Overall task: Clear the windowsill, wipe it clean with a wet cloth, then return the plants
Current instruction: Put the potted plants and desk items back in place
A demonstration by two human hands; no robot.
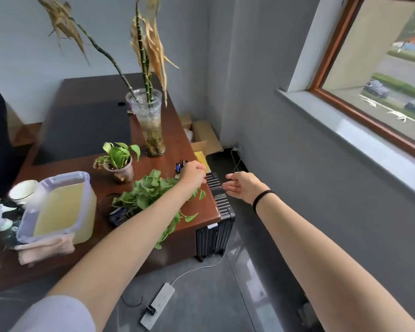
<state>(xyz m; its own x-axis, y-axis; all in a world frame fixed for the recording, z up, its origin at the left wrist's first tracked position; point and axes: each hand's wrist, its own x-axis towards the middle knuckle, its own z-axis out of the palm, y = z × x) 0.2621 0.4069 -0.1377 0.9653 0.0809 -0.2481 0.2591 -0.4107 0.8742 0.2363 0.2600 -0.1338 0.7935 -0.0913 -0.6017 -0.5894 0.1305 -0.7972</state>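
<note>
So here's where things are at: the long grey stone windowsill [345, 137] under the wood-framed window looks bare in the part I can see, so I'd say the clearing step is pretty much done. All three plants sit on the brown wooden desk [176, 140]: the tall clear glass vase of bamboo stalks with dried-out leaves [151, 123] stands toward the right edge, the small pothos in a clear plastic cup [120, 168] is just nearer than that, and the bushy trailing green pothos [149, 195] is at the near right corner, with vines hanging over the edge. The wiping doesn't look started. The pale pink cloth [46, 248] lies by the near edge, tucked against the translucent plastic tub of yellowish liquid [58, 207], with nobody touching it. The left hand [193, 174] is curled over a little cluster of dark and blue bits [181, 165] at the right edge, and I honestly can't tell if it's got hold of anything. The right hand [240, 185] is loose and empty, hovering over the black ribbed radiator [216, 212] beside the desk. Left to do, I reckon: wet the cloth, wipe, put the plants back.
</note>
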